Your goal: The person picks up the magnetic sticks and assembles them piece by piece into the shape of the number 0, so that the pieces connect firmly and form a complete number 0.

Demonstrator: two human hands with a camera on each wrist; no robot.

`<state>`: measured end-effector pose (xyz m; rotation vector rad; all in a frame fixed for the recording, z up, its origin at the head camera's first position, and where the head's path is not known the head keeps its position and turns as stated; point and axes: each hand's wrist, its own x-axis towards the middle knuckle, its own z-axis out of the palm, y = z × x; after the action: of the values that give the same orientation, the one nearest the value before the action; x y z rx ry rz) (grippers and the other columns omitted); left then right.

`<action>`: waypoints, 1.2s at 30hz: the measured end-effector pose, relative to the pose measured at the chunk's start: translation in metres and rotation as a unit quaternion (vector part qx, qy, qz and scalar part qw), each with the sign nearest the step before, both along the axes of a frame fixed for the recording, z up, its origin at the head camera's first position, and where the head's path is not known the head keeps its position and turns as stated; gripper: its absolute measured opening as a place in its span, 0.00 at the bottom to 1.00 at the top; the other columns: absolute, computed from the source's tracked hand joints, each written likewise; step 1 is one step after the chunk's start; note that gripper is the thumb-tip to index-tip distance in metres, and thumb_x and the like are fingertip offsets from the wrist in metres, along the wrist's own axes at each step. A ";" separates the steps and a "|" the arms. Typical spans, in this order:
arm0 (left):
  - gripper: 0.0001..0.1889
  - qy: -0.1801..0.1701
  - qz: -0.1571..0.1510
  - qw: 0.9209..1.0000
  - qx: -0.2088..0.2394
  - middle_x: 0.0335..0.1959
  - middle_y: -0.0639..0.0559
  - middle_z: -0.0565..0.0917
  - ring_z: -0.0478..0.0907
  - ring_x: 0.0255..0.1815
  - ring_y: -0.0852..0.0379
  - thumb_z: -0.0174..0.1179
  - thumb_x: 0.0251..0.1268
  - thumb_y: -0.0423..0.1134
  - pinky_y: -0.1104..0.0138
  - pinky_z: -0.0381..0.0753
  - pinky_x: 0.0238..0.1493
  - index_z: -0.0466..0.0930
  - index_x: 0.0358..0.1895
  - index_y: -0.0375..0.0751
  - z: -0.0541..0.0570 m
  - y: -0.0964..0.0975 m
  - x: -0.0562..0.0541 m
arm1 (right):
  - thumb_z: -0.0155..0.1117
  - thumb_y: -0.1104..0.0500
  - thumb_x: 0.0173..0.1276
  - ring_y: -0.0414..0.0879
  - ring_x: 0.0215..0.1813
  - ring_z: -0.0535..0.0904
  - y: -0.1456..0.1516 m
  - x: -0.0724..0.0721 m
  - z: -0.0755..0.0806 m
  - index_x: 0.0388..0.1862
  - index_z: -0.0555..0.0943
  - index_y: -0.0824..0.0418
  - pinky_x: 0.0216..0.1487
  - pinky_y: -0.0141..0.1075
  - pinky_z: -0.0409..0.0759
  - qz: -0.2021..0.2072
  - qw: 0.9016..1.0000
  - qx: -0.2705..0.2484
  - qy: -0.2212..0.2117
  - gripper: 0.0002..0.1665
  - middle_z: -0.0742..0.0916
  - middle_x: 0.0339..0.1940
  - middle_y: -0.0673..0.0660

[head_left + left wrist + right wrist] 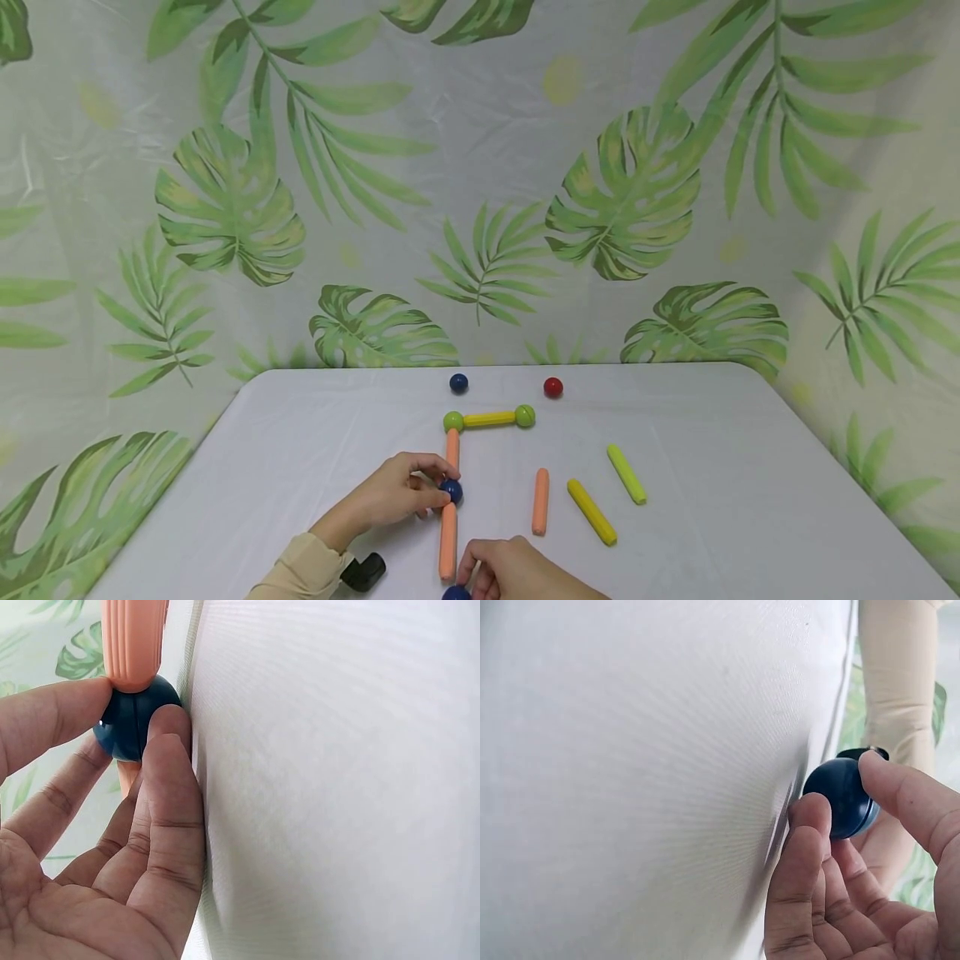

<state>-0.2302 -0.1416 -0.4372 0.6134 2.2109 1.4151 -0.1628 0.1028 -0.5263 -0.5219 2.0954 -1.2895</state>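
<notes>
My left hand (401, 492) pinches a dark blue ball (139, 724) that sits between two orange rods. One orange rod (453, 450) runs from it up to a green ball (453, 422); the other orange rod (447, 542) points toward the table's front. A yellow rod (489, 419) joins that green ball to a second green ball (525, 416). Near the front, my right hand (513, 571) holds another dark blue ball (841, 796) between thumb and fingers, close to the lower rod's end. Whether that ball touches the rod cannot be told.
Right of the joined pieces lie a loose orange rod (540, 502), a yellow rod (592, 512) and a yellow-green rod (626, 474). A blue ball (459, 383) and a red ball (552, 387) rest by the far edge of the white table (720, 483).
</notes>
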 end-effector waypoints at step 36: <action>0.14 -0.006 0.000 1.000 -0.002 0.46 0.46 0.83 0.82 0.35 0.56 0.70 0.70 0.33 0.67 0.82 0.33 0.87 0.56 0.38 0.001 0.001 0.000 | 0.82 0.56 0.64 0.41 0.32 0.83 -0.003 -0.004 0.001 0.43 0.85 0.45 0.37 0.28 0.81 -0.011 1.000 0.000 0.004 0.14 0.90 0.30 0.50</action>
<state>-0.2301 -0.1406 -0.4359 0.6022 2.2026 1.4106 -0.1671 0.0997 -0.5256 -0.5063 2.1125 -1.3013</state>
